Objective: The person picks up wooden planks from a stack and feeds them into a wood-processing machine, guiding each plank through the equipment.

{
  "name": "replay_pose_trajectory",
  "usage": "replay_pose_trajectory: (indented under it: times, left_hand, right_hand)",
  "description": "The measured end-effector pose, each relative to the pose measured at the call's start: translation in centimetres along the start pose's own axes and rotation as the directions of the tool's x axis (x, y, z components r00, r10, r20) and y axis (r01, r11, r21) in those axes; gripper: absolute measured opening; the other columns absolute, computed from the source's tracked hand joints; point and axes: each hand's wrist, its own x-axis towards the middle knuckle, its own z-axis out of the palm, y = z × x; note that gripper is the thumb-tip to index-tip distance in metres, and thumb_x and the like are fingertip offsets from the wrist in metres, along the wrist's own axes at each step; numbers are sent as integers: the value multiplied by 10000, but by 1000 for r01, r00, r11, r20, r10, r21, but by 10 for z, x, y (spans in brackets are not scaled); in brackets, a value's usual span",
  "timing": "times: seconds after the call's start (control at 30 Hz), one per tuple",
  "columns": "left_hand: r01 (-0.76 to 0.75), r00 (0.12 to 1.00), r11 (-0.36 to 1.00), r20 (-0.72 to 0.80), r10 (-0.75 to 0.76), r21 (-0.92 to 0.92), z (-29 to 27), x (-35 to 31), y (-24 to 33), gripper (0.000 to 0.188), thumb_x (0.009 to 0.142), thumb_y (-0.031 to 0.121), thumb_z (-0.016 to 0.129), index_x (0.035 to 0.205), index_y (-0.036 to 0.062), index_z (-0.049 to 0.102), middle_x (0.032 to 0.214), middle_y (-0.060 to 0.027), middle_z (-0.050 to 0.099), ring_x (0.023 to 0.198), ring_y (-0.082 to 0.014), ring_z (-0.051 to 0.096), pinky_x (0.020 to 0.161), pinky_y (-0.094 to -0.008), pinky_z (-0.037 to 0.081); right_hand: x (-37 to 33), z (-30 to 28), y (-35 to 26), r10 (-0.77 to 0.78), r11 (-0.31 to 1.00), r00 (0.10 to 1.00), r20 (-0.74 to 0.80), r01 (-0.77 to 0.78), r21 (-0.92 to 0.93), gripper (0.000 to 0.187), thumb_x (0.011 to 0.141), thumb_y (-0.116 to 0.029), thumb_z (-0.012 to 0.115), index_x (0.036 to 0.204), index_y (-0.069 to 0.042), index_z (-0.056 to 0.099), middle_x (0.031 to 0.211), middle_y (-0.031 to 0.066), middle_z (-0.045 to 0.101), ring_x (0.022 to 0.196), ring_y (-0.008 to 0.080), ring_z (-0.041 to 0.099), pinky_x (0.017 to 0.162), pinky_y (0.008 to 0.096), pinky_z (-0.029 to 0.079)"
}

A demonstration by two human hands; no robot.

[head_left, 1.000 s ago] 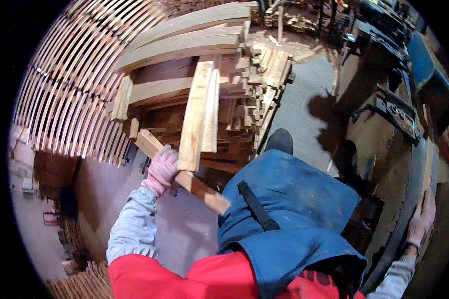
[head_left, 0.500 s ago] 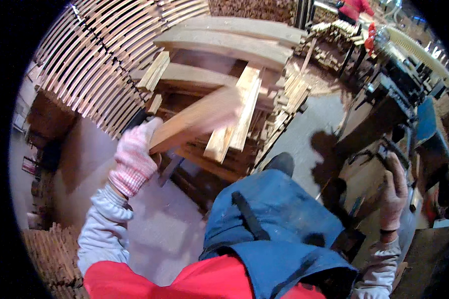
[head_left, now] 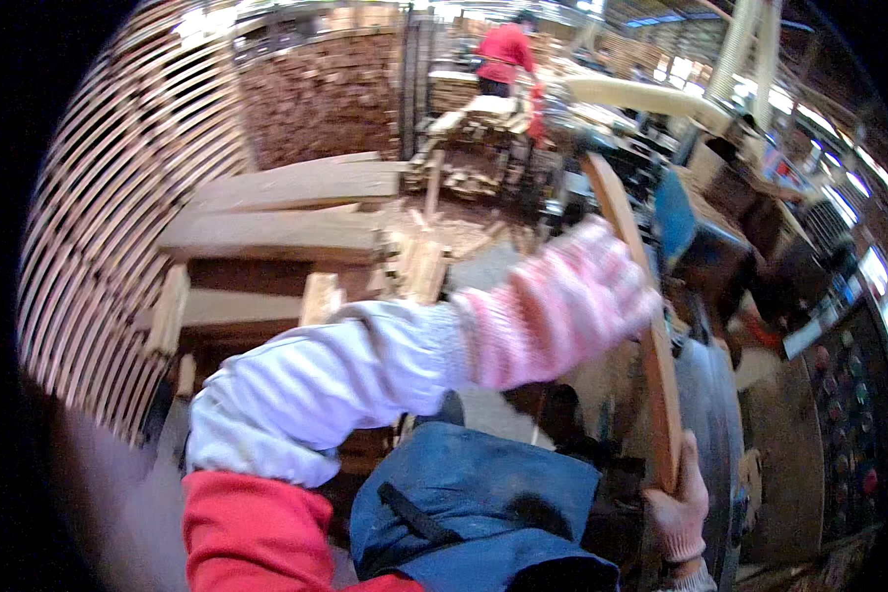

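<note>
A long, slightly curved wooden board [head_left: 658, 385] stands lengthwise on my right, its far end reaching toward a machine. My left hand [head_left: 602, 296], in a pink-and-white knit glove, is closed on it past its middle, the arm stretched across in front of me. At the board's near end my right hand [head_left: 683, 503] grips the tip, thumb on one side. Just right of the board runs a grey metal machine surface [head_left: 708, 405].
Thick planks [head_left: 276, 232] lie stacked ahead on the left, beside a tall rack of thin slats [head_left: 118, 227]. A blue machine part [head_left: 676, 222] and a dark button panel [head_left: 849, 424] are on the right. Farther back, a person in red [head_left: 504, 57] stands near piled wood.
My left hand has carried the board from the left, over the plank stack, across to my right. My right hand, empty before, now holds its near end. The view has turned right.
</note>
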Motion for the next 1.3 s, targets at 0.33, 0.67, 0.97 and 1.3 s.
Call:
replay_pose_trajectory:
  times: [0.33, 0.67, 0.97, 1.3]
  left_hand:
    - [493, 475, 588, 368, -799, 641, -9, -265, -199, 781, 765, 29, 740, 1494, 153, 490, 1345, -152, 612, 1283, -321, 558, 1110, -439, 422]
    - [453, 202, 450, 403, -893, 770, -62, -432, -190, 925, 786, 21, 723, 1602, 135, 302, 1587, -141, 409, 1456, -320, 401, 1241, -393, 295]
    - [468, 206, 365, 302, -931, 805, -52, -429, -202, 899, 750, -25, 728, 1568, 156, 401, 1515, -135, 478, 1390, -329, 459, 1208, -393, 336]
    - [545, 294, 407, 288, -911, 733, -44, -401, -206, 630, 908, -12, 525, 1509, 175, 509, 1426, -163, 567, 1304, -366, 540, 1134, -430, 419]
  right_hand:
    - [-145, -100, 99, 155, 721, 947, -281, -303, -623, 797, 731, -61, 784, 1472, 17, 500, 1177, 217, 660, 992, 417, 614, 903, 471, 500]
    - [124, -25, 163, -171, 866, 852, -495, -110, -488, 750, 892, -201, 708, 1544, -12, 388, 1267, 281, 634, 1112, 475, 604, 984, 515, 467]
    - [3, -55, 127, -47, 845, 956, -290, -117, -522, 749, 794, -111, 756, 1491, -28, 494, 1243, 204, 664, 1080, 397, 611, 959, 455, 475]
    - [-89, -96, 80, -40, 696, 998, -56, -12, -718, 564, 741, -48, 684, 1289, 10, 560, 1171, 223, 592, 1034, 478, 538, 883, 549, 442]
